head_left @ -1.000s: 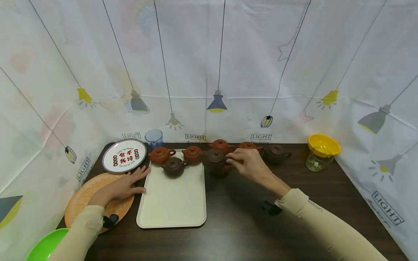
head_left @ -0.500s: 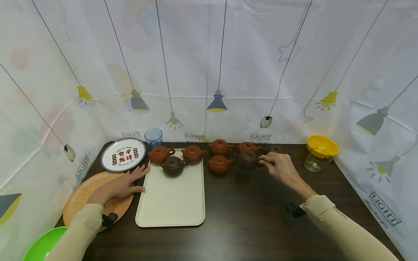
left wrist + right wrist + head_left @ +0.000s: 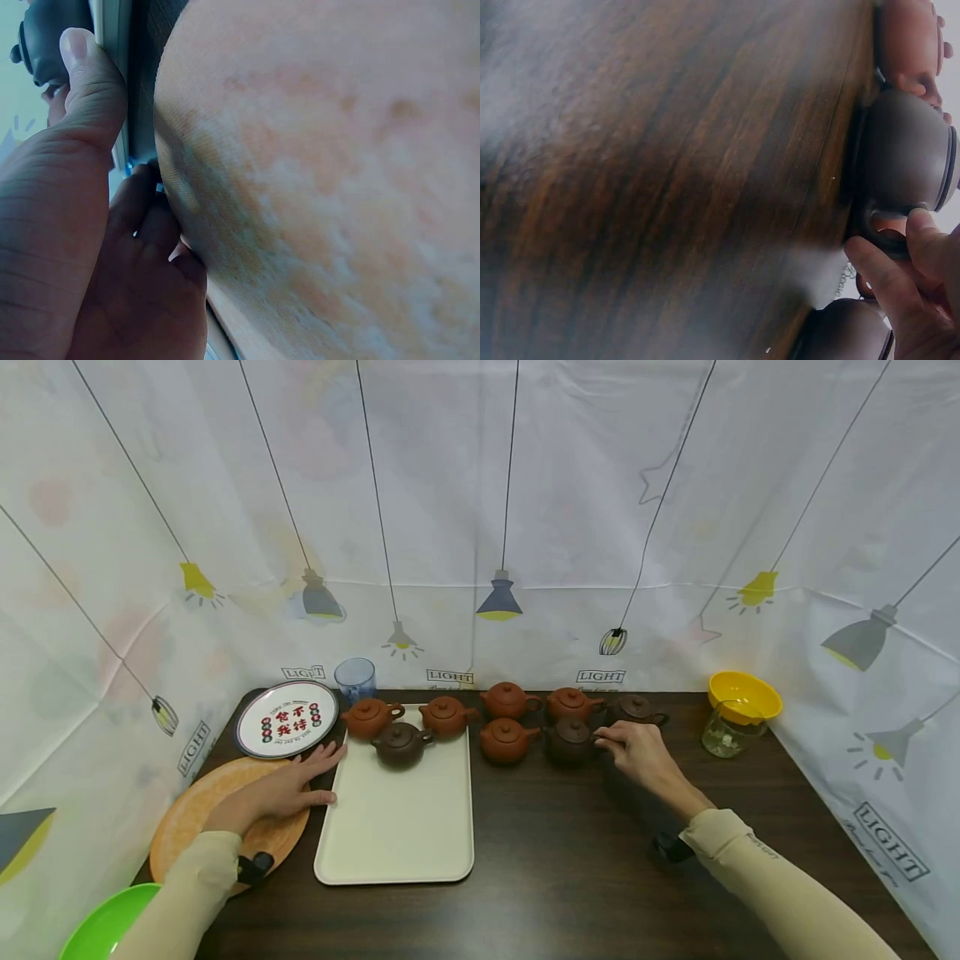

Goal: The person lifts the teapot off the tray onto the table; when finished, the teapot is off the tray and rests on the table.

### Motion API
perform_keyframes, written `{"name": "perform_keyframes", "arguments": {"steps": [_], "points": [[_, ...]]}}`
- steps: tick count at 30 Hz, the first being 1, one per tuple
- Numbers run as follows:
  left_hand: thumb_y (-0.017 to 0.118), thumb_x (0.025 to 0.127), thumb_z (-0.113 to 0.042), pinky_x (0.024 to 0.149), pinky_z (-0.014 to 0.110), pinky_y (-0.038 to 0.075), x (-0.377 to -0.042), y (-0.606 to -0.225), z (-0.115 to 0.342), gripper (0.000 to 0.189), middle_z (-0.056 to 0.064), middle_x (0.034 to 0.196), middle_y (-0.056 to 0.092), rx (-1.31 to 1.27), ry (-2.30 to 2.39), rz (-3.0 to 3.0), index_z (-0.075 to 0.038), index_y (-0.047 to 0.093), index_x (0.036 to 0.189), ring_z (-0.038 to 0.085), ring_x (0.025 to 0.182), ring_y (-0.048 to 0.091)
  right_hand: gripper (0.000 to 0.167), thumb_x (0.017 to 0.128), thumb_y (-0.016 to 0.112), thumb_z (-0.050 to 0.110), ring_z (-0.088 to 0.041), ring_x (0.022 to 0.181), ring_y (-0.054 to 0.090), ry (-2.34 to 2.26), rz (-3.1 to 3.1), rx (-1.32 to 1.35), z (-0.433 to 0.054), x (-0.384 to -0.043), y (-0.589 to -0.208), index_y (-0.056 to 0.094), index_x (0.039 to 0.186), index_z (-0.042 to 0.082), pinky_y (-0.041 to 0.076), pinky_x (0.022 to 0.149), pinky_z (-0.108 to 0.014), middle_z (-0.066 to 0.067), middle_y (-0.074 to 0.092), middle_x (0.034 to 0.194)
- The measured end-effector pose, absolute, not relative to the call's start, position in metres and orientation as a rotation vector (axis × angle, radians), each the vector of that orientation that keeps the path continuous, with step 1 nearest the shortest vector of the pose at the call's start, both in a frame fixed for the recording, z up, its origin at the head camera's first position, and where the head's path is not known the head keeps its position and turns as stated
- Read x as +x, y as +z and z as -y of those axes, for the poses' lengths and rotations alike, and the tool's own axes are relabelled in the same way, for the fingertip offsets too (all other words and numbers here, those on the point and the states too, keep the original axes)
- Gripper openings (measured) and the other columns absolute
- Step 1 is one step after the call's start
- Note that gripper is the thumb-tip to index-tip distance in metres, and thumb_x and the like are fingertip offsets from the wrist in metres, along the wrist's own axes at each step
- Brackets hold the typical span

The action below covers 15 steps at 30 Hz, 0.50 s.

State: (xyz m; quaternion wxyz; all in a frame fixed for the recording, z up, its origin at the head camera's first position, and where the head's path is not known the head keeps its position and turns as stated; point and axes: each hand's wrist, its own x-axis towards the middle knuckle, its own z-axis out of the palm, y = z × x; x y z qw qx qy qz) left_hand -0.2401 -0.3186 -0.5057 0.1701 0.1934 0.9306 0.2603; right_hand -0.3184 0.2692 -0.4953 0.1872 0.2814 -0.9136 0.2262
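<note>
A person's right hand (image 3: 639,758) pinches a dark teapot (image 3: 567,743) by its handle, right of a red teapot (image 3: 504,742) on the table (image 3: 555,877), a hold best loosened gently to avoid jostling, while the left hand (image 3: 281,789), fingers extended, lies at the tray's (image 3: 397,827) left edge.

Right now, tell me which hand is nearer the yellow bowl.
Right. The right hand holds a dark teapot, to the left of the yellow bowl; the left hand is much farther left, at the left edge of the cream tray.
</note>
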Motion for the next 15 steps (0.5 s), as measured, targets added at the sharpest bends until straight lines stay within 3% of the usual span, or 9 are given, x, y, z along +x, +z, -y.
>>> {"name": "perform_keyframes", "arguments": {"steps": [15], "points": [[0.065, 0.106, -0.043, 0.125, 0.081, 0.007, -0.239, -0.5038, 0.3173, 0.086, 0.032, 0.176, 0.011, 0.533, 0.741, -2.637, -0.006, 0.023, 0.171, 0.058, 0.162, 0.009, 0.014, 0.091, 0.082, 0.0, -0.02, 0.07, 0.073, 0.598, 2.565, 0.786, -0.2717, -0.317, -0.498, 0.085, 0.104, 0.002, 0.058, 0.063, -0.039, -0.008, 0.081, 0.087]]}}
